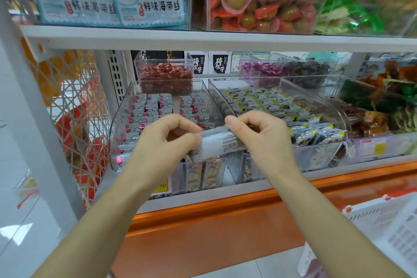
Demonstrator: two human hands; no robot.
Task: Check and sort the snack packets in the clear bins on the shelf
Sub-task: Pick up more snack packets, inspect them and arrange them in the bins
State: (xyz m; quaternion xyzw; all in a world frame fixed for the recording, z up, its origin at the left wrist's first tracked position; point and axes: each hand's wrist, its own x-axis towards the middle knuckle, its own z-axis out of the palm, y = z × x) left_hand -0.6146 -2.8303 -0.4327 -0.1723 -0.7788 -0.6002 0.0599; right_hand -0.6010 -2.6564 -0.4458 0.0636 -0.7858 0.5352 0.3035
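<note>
On the middle shelf (248,190): two large clear bins side by side at the front, smaller bins behind them.
Upper tier: teal-and-white seaweed bags (146,7) at left; a bin of round olive-green items in red-orange wrappers (259,0) in the middle; green packs (352,13) at right.
Mesh side panel (74,108): white lattice on the left end of the unit, with orange and red goods behind it.
Left clear bin (119,124): holds silver packets with red marks (144,110), laid in rows.
Right clear bin (320,153): holds black-and-silver packets with yellow corners (259,99), heaped towards the front.
Far-right bin (383,144): mixed orange, brown and green packs.
White basket (394,228): slotted plastic, low at right, below the shelf.
Rear bins: one of red sweets (165,74) behind the left bin; one of purple packs (259,67) behind the right bin.
Left hand (167,140): fingers curled, thumb and fingers pinching the left end of the held packet.
Right hand (261,135): fingers curled, pinching the packet's right end.
Held packet (223,142): silver-white with small print facing the camera, stretched between both hands, in front of the two large bins where they meet.
</note>
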